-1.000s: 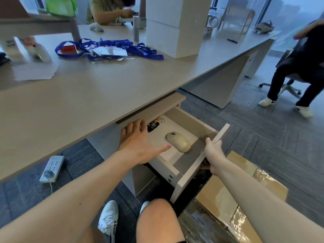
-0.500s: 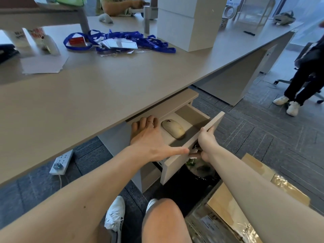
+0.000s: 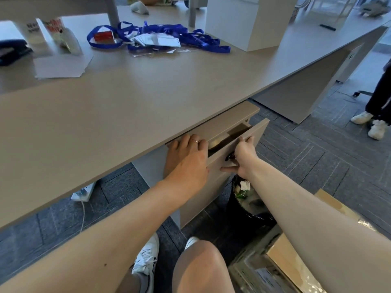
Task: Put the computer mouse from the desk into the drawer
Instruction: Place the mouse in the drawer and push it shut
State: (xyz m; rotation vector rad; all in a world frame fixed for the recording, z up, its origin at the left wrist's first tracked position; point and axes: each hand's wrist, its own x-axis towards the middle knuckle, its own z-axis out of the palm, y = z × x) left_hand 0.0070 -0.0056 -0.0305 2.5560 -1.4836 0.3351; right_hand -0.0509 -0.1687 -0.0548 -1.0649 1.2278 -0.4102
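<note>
The beige drawer front (image 3: pixel 252 132) under the desk (image 3: pixel 127 102) stands only a narrow gap out from the cabinet. Through that gap a pale sliver of the cream computer mouse (image 3: pixel 216 142) shows inside the drawer; the rest of it is hidden. My right hand (image 3: pixel 243 157) grips the drawer front, fingers over its top edge and thumb on its face. My left hand (image 3: pixel 186 161) lies flat with fingers spread against the left end of the drawer front and the cabinet, holding nothing.
On the desk lie blue lanyards with cards (image 3: pixel 190 37), a white box (image 3: pixel 243 22) and a paper sheet (image 3: pixel 61 66). A black waste bin (image 3: pixel 247 204) and a cardboard box (image 3: pixel 296 261) stand below my right arm. A power strip (image 3: pixel 83 192) lies under the desk. Another person's feet (image 3: pixel 372 125) are at the right.
The drawer has slid inward from wide open to nearly closed, my right hand moving with its front. The mouse has gone almost out of sight. My left hand stayed on the drawer's left side.
</note>
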